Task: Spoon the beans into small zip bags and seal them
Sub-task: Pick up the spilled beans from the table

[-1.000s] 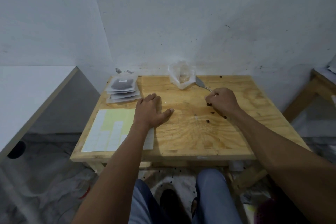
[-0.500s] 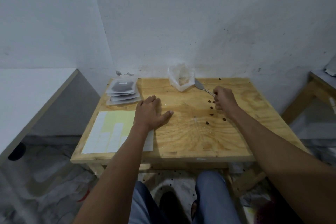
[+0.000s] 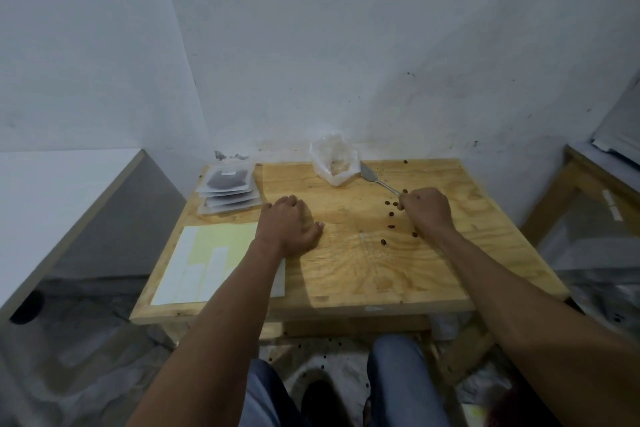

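Right hand (image 3: 427, 211) grips the thin metal spoon (image 3: 377, 180) beside the crumpled clear plastic bag (image 3: 333, 163); left hand (image 3: 287, 224) lies flat, fingers relaxed: level the spoon before scooping

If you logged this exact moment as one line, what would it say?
right hand: grips spoon handle | left hand: flat on table | beans: loose beside right hand | filled zip bags: stacked far left

Two bare forearms, no sleeves, watch or rings seen. Left hand (image 3: 289, 224) and right hand (image 3: 426, 210) were ungloved. Faded blue denim trousers (image 3: 403, 381) covered both knees. A dark shoe (image 3: 320, 402) showed between them, detail unclear.
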A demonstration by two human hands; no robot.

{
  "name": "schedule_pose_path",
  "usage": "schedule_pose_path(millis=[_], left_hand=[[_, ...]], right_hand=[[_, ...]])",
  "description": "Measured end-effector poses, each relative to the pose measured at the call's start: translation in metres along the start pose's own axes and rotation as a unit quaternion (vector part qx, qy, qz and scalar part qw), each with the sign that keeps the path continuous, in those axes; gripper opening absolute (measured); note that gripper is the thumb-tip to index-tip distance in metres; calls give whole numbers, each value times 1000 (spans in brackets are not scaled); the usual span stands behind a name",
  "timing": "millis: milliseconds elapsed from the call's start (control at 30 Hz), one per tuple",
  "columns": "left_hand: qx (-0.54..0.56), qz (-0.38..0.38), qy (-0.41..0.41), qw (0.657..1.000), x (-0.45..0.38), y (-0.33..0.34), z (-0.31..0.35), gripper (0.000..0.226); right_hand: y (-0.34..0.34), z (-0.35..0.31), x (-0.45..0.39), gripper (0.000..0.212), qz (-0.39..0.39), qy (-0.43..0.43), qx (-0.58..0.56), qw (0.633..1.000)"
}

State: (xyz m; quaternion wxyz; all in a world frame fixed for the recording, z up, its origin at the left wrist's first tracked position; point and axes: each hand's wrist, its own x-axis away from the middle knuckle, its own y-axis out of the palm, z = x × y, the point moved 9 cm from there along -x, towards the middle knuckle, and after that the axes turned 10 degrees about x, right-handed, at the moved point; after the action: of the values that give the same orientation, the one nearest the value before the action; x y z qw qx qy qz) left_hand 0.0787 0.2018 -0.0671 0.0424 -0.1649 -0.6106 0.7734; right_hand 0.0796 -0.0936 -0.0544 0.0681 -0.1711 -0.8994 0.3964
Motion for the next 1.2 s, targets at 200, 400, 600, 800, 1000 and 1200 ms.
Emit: schedule_pose_path(millis=[200, 400, 600, 800, 1000, 1200], left_hand=[[76, -85, 68, 991, 2, 25, 60, 127], [99, -138, 29, 985, -4, 43, 62, 147], [91, -119, 8, 989, -9, 46, 62, 150], [97, -110, 13, 989, -5, 44, 61, 149], [97, -105, 15, 990, -4, 43, 62, 149], [92, -124, 23, 988, -1, 43, 64, 146]], right_hand=[[6, -2, 3, 17, 25, -56, 131, 989], [17, -5, 5, 27, 15, -76, 168, 983], [25, -20, 7, 20, 14, -132, 230, 964], [25, -5, -5, 30, -48, 72, -131, 988], [49, -10, 16, 24, -180, 208, -548, 790], [35, 4, 28, 20, -196, 139, -320, 916]])
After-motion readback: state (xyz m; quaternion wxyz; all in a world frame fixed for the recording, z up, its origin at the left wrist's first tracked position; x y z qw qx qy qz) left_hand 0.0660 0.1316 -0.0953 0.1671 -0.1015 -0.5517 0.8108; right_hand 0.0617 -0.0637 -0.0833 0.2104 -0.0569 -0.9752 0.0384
